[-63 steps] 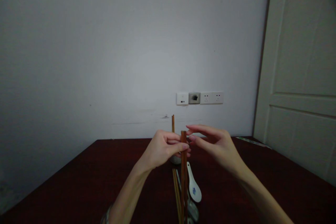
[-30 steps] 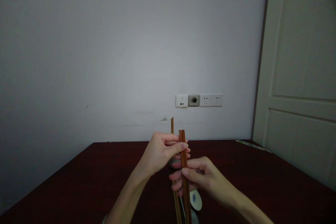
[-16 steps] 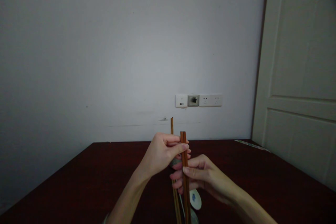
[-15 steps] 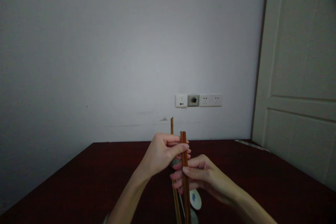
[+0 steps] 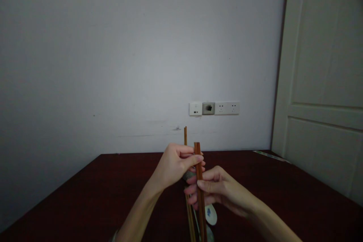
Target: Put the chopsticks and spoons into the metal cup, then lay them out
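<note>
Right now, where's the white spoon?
The white spoon lies on the table, low in the head view, right of the held chopsticks, partly behind the right hand.

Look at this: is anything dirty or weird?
Yes: a dark smudge marks the pale wall just above the table, and one grey wall plate stands out among white ones. The reddish-brown chopsticks in the left hand and right hand show no visible damage.

One left hand [image 5: 175,164] and one right hand [image 5: 219,188] show, with two held chopsticks [image 5: 201,208], two paler chopsticks [image 5: 190,217] below and two chopstick ends [image 5: 185,136] behind. There is one white spoon [image 5: 211,214], one metal spoon [image 5: 210,234], one grey container [image 5: 187,176], mostly hidden, one table [image 5: 107,193] and one door [image 5: 326,75]. One wall [image 5: 159,53] bears two power sockets [image 5: 233,108], one grey panel [image 5: 208,108] and one white panel [image 5: 195,109].
</note>
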A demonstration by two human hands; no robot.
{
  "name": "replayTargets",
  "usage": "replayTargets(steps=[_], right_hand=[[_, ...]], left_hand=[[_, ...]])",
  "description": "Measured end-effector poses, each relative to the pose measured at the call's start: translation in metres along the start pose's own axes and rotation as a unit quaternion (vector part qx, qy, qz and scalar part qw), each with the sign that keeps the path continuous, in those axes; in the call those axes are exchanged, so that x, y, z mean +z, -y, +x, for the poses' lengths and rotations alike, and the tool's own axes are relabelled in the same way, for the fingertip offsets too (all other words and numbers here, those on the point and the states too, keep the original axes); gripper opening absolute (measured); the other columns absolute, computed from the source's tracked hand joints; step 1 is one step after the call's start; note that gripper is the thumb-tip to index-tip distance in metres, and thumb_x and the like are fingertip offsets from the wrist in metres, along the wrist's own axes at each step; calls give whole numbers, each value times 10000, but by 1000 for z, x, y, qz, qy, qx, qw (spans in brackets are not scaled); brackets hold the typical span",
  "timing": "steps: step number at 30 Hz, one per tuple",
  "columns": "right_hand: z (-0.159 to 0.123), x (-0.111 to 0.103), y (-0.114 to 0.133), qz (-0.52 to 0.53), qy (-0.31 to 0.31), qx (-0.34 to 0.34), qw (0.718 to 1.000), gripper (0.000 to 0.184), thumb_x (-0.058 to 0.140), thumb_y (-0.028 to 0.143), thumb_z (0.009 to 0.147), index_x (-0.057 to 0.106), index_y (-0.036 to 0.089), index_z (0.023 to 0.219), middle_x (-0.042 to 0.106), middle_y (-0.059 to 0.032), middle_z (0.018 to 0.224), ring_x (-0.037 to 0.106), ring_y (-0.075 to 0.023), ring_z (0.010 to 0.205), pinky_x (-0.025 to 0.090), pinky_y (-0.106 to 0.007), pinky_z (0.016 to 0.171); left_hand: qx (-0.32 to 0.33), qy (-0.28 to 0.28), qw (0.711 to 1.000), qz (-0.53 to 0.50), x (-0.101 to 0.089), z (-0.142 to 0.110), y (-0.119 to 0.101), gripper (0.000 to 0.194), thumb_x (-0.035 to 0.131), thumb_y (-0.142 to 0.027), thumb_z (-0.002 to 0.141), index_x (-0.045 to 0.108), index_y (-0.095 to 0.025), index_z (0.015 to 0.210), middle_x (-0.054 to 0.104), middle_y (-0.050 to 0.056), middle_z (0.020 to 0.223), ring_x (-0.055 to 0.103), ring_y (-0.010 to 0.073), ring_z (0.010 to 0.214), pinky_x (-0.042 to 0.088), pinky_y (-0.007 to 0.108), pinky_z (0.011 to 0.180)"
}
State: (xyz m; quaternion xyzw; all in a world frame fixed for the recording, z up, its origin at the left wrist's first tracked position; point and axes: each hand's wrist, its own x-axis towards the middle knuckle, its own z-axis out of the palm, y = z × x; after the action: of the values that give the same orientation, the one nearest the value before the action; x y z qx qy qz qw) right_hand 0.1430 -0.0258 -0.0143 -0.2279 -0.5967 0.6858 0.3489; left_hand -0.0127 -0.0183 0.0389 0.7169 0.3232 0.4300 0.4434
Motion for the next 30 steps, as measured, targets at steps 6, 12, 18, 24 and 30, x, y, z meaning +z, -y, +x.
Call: replayTargets(steps=[6, 12, 18, 24, 30], right_hand=[[2, -1, -2, -20, -43, -13, 999, 320, 651, 316, 686, 656, 96, 917, 660, -158, 928, 637, -233, 816, 487, -414, 759], [5, -2, -4, -80, -157, -68, 982, 371, 716, 340, 591, 682, 132, 897, 681, -113, 863, 630, -219, 812, 491, -348, 747], [12, -4, -10, -111, -221, -95, 964, 336, 702, 379, 585, 701, 143, 823, 690, -79, 796, 629, -189, 724, 511, -304, 660], [14, -13, -13, -113, -213, -80, 967, 334, 716, 378, 561, 698, 126, 779, 684, -72, 733, 628, -170, 660, 515, -291, 625], [13, -15, -13, -99, -205, -60, 972, 337, 734, 375, 531, 688, 117, 742, 676, -68, 715, 624, -159, 646, 516, -278, 611]], left_hand=[[1, -9, 1000, -3, -1, 4, 3, 218, 598, -290, 711, 654, -84, 753, 672, 91, 728, 626, 154, 663, 492, 226, 572], [7, -27, 1000, -5, -6, 10, 9, 224, 617, -296, 698, 654, -78, 736, 669, 91, 714, 628, 159, 641, 502, 243, 585], [2, -41, 999, -22, -5, 16, 15, 225, 635, -298, 680, 651, -77, 720, 667, 89, 696, 629, 160, 639, 502, 236, 578], [-4, -40, 998, -49, 0, 21, 23, 225, 653, -294, 661, 646, -73, 703, 662, 84, 669, 624, 149, 606, 499, 230, 564], [-9, -26, 999, -41, 1, 21, 26, 228, 647, -300, 668, 647, -75, 706, 661, 82, 677, 626, 151, 611, 496, 231, 566]])
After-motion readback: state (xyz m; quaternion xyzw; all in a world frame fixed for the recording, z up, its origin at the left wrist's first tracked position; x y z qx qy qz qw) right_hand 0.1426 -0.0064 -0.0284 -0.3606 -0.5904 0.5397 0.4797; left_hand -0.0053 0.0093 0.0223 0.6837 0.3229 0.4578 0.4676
